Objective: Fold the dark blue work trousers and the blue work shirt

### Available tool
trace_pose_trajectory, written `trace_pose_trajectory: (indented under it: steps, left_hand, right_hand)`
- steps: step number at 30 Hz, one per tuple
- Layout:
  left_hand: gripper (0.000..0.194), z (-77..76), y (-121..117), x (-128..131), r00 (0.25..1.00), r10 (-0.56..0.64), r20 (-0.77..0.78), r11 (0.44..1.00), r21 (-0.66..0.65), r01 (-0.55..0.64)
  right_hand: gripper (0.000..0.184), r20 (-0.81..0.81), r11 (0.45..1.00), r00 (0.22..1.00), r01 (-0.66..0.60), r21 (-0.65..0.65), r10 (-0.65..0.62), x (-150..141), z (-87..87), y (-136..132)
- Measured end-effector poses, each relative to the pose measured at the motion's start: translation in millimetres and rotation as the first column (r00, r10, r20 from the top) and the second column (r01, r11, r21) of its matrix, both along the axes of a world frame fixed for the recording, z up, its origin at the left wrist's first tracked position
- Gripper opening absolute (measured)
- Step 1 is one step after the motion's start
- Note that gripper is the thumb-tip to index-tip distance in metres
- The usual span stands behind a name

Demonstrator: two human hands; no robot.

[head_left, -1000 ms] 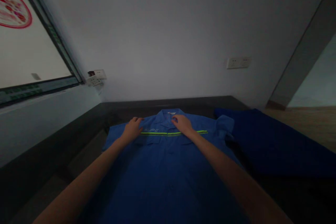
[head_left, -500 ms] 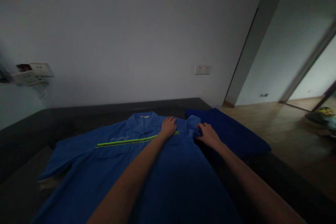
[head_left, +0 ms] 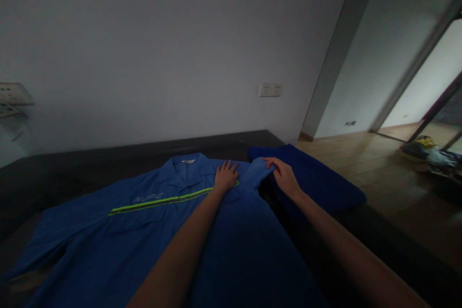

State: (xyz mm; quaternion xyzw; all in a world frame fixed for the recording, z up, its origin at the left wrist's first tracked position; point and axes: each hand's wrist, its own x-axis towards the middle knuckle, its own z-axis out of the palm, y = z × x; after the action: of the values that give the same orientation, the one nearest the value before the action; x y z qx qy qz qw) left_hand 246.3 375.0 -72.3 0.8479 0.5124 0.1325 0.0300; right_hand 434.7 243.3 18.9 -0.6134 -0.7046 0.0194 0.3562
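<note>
A blue work shirt (head_left: pixel 151 221) with a yellow-green reflective stripe (head_left: pixel 159 200) lies front-up on a dark surface (head_left: pixel 72 168). My left hand (head_left: pixel 225 176) rests flat on the shirt's shoulder near the stripe's right end, fingers spread. My right hand (head_left: pixel 283 176) pinches the end of the shirt's right sleeve (head_left: pixel 258 171), which is pulled out to the side. A darker blue cloth (head_left: pixel 317 183) lies just under and beyond that hand.
A grey wall with a white socket plate (head_left: pixel 270 89) stands behind the dark surface. More sockets (head_left: pixel 10 98) sit at the far left. To the right, a doorway opens onto a wooden floor (head_left: pixel 378 163), where some objects (head_left: pixel 426 151) lie.
My view has swung right. Both hands have moved from the collar area to the shirt's right shoulder, and my right hand has taken hold of the sleeve and drawn it outwards.
</note>
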Motion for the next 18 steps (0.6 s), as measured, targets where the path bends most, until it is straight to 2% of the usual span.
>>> trace_pose_trajectory:
  steps: [4,7,9,11,14,16,18]
  left_hand:
    - [0.052,-1.0,1,1,1.000,-0.003,-0.006,1.000,-0.014,0.003]
    - [0.052,-0.3,3,3,1.000,0.011,-0.012,0.999,-0.037,-0.012]
    - [0.052,2.7,4,5,1.000,0.024,-0.016,0.998,-0.049,-0.025]
    - [0.051,7.2,4,8,0.999,0.037,-0.015,0.998,-0.043,-0.037]
    - [0.049,12.2,0,14,0.999,0.046,-0.003,0.999,-0.012,-0.046]
    - [0.049,12.0,-3,19,0.999,0.046,0.004,0.999,0.004,-0.046]
    - [0.048,9.1,-4,22,0.999,0.043,0.006,0.999,0.009,-0.043]
  right_hand:
    - [0.033,0.041,0.997,0.997,-0.071,-0.032,0.072,11,-6.8,-18]
    - [0.029,0.096,0.992,0.991,-0.085,-0.093,0.094,21,-22.1,-35]
    - [0.029,0.069,0.990,0.995,-0.070,-0.121,0.079,28,-32.1,-43]
    - [0.030,0.011,0.991,1.000,-0.013,-0.135,0.014,35,-37.6,-44]
    - [0.031,0.002,0.977,0.987,0.160,-0.138,-0.162,47,-35.3,-32]
    - [0.029,0.075,0.943,0.961,0.276,-0.186,-0.267,52,-30.4,-15]
    - [0.034,0.167,0.889,0.929,0.367,-0.275,-0.331,55,-27.0,6]
